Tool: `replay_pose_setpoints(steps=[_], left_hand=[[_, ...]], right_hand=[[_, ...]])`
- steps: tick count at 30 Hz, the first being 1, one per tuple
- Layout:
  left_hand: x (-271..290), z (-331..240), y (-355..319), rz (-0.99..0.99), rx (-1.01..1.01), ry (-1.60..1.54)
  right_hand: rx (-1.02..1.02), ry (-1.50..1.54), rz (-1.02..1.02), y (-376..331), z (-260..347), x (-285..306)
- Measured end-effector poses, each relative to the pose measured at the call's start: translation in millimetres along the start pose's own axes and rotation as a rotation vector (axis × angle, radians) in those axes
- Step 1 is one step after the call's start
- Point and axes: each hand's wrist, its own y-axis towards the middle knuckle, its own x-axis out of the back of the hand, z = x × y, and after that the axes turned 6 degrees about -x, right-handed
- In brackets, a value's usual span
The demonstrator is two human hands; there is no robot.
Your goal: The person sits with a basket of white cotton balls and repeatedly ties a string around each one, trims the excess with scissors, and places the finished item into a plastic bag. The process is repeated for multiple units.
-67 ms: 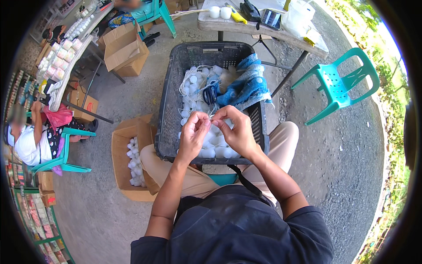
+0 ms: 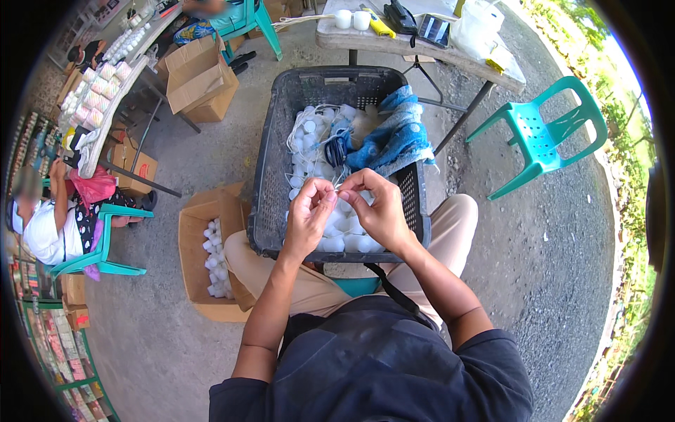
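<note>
My left hand [image 2: 314, 209] and my right hand [image 2: 374, 204] meet fingertip to fingertip above a black plastic crate [image 2: 263, 200]. Both pinch at a thin white cord [image 2: 337, 181], whose held end is mostly hidden by the fingers. Below them the crate holds many small white plastic cups [image 2: 343, 238], with more of them and loose white cords [image 2: 309, 133] toward the far side. A bundle of dark cord [image 2: 336, 150] lies mid-crate. Beside it a blue patterned cloth [image 2: 394, 137] drapes over the right rim.
An open cardboard box [image 2: 197, 281] with white cups stands left of my knee. Beyond the crate is a table [image 2: 464, 62] with a phone [image 2: 433, 30] and a yellow cutter [image 2: 380, 24]. A green chair [image 2: 545, 130] is at right. At left a person [image 2: 53, 225] sits by another table [image 2: 105, 126].
</note>
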Motion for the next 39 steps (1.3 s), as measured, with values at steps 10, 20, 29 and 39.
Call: replay_pose_setpoints(steps=[10, 20, 29, 39], left_hand=[[-1, 1, 3, -0.042, -0.170, 0.117], [-12, 10, -3, -0.164, -0.248, 0.033], [-17, 7, -4, -0.219, -0.304, 0.148], [-17, 6, -5, -0.106, -0.146, 0.013]], right_hand=[[0.025, 0.031, -0.149, -8, -14, -16], [-0.392, 0.448, 0.133, -17, -32, -14], [-0.271, 0.552, -0.007, -23, -29, -29], [-0.175, 0.049, 0.036, -21, -11, -9]])
